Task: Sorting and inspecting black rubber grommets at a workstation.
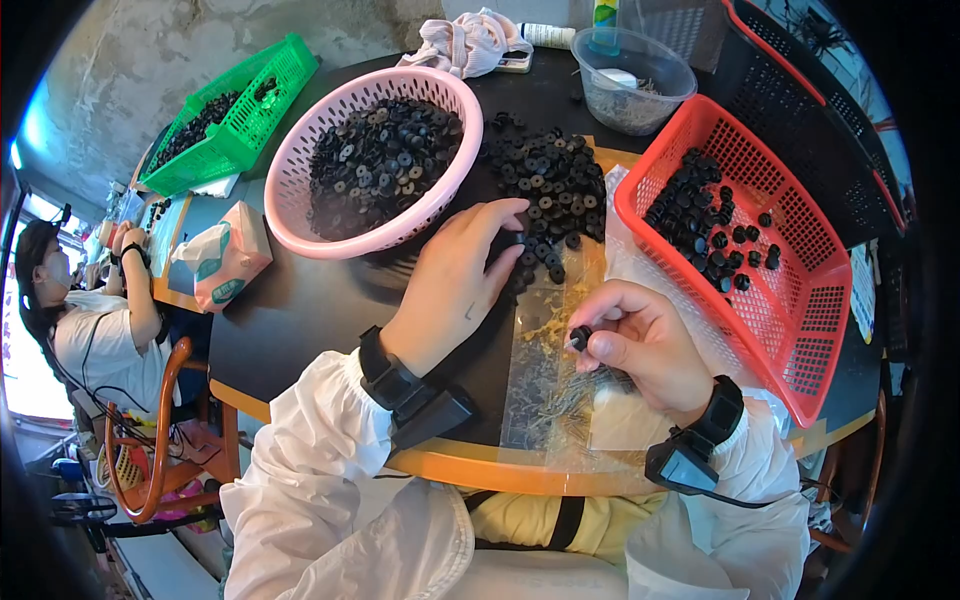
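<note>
My right hand (645, 345) pinches a small black round piece with a pale pin-like tip (579, 338) between thumb and fingers, above the table's front part. My left hand (455, 275) reaches to the near-left edge of a loose pile of black ring-shaped washers (548, 180). Its thumb and forefinger are apart, with dark washers just beyond them. Below my right hand, many thin metal pins (545, 405) lie scattered on a clear plastic sheet. A pink basket (285, 190) full of similar black washers stands left of the pile.
On the right, a red basket (800, 330) holds black assembled-looking pieces; a dark crate (800, 110) stands behind. A clear tub (640, 105), pink cloth (465, 43), tissue pack (225, 255) and green basket (262, 125) surround the work. Another person (110, 340) sits at far left.
</note>
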